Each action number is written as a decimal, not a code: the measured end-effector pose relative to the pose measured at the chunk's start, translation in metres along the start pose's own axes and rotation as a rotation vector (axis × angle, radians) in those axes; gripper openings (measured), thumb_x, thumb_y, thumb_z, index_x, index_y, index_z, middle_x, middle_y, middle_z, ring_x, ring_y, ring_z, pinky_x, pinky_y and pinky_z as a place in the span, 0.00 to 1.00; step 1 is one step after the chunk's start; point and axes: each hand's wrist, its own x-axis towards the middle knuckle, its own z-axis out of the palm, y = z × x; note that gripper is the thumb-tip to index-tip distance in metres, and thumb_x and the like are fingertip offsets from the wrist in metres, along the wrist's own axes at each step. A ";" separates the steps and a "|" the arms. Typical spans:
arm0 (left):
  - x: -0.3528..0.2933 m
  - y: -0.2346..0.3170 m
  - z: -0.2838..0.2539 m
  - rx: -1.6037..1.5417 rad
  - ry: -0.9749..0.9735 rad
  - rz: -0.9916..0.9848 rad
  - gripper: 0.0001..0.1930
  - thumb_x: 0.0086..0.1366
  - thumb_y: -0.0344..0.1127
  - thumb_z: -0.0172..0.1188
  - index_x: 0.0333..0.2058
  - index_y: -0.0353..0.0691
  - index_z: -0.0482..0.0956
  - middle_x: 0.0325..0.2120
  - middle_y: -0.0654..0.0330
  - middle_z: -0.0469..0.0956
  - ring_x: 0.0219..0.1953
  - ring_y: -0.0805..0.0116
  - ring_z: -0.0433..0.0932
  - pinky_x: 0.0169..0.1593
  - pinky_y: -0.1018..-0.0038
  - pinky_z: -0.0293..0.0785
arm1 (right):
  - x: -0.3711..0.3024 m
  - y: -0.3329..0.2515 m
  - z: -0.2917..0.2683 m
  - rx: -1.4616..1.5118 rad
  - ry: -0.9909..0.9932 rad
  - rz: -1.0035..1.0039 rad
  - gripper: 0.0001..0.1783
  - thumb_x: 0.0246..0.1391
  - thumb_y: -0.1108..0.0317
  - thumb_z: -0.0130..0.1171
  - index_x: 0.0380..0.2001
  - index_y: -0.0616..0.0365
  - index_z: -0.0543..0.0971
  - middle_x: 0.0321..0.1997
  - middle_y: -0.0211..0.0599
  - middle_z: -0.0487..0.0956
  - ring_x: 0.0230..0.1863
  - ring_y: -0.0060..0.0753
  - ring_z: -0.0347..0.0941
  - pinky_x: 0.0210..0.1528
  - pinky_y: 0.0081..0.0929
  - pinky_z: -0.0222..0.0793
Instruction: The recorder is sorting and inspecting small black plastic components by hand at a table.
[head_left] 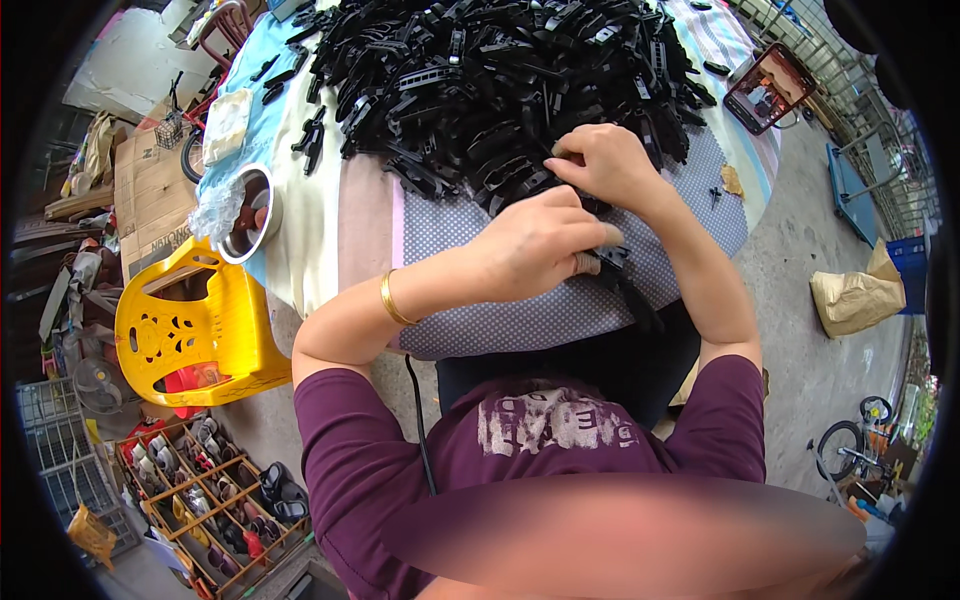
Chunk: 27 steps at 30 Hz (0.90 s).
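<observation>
A big heap of black plastic parts [470,90], long and narrow with clip-like shapes, covers the far middle of the table. My left hand [540,248] is closed in front of the heap, fingers curled round a black plastic part [632,295] whose end sticks out beside the fingers toward the table's near edge. Farther off and to the right, my right hand [608,168] is closed in a pinch at the heap's near edge. What lies between its fingertips is lost against the black parts behind. The two hands are close together but apart.
A patterned cloth [370,220] covers the round table. At left stand a metal bowl [268,225] with plastic wrap, and a yellow chair [235,320]. A screen on a stand [770,88] is at far right. A paper bag [855,295] and shoe rack [210,500] are on the floor.
</observation>
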 end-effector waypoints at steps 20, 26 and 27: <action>0.012 -0.049 -0.044 -0.511 0.442 -0.597 0.14 0.65 0.30 0.52 0.48 0.32 0.72 0.33 0.60 0.79 0.26 0.82 0.72 0.26 0.86 0.69 | -0.008 0.013 -0.033 0.204 -0.316 -0.119 0.16 0.35 0.73 0.66 0.34 0.57 0.80 0.33 0.33 0.77 0.40 0.34 0.71 0.43 0.28 0.69; 0.010 -0.057 -0.042 -0.883 0.337 -0.770 0.14 0.66 0.32 0.49 0.49 0.32 0.71 0.35 0.56 0.79 0.25 0.80 0.73 0.25 0.87 0.69 | -0.007 0.011 -0.043 0.707 -0.078 0.011 0.20 0.42 0.78 0.57 0.43 0.60 0.74 0.30 0.26 0.72 0.33 0.17 0.69 0.39 0.18 0.68; 0.011 -0.058 -0.038 -0.911 0.339 -0.773 0.14 0.67 0.34 0.50 0.48 0.34 0.71 0.35 0.56 0.79 0.24 0.80 0.74 0.25 0.87 0.69 | -0.008 0.009 -0.045 0.886 -0.045 0.009 0.20 0.44 0.78 0.58 0.45 0.60 0.73 0.32 0.26 0.73 0.34 0.17 0.70 0.39 0.17 0.68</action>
